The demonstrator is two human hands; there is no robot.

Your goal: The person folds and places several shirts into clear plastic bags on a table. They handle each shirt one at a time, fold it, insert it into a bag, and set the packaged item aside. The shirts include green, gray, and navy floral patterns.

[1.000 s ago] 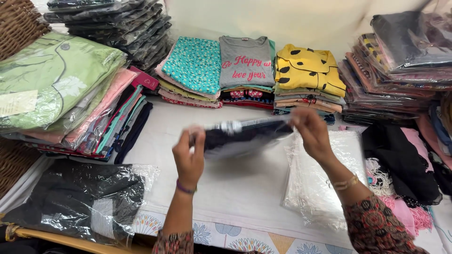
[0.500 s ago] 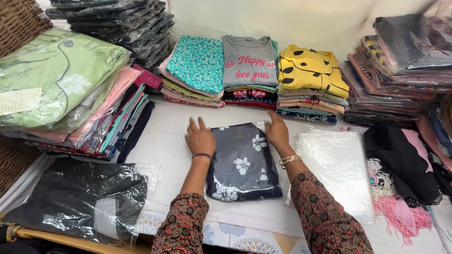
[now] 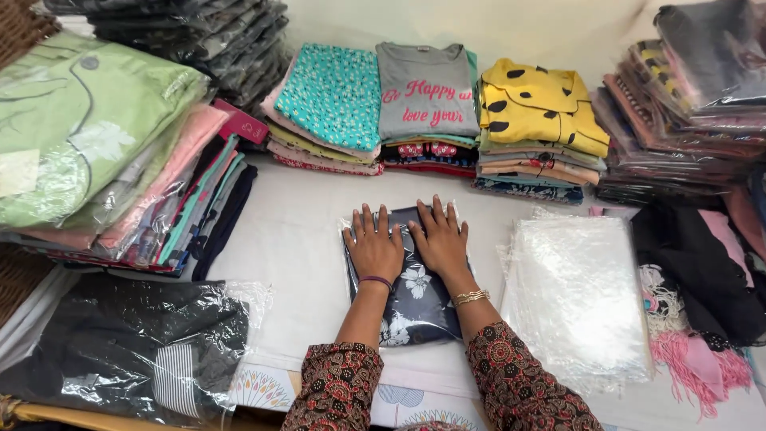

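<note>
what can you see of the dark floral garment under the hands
The dark floral garment is navy cloth with white flowers, folded into a flat rectangle inside a clear plastic bag. It lies on the white table cover, just left of a stack of clear bags. The left hand and right hand press flat on its far half.

Clear-bagged navy floral garment (image 3: pixel 415 299), table centre

Folded shirt stacks (image 3: pixel 429 104) line the table beside clear bags (image 3: pixel 576 295).
</note>
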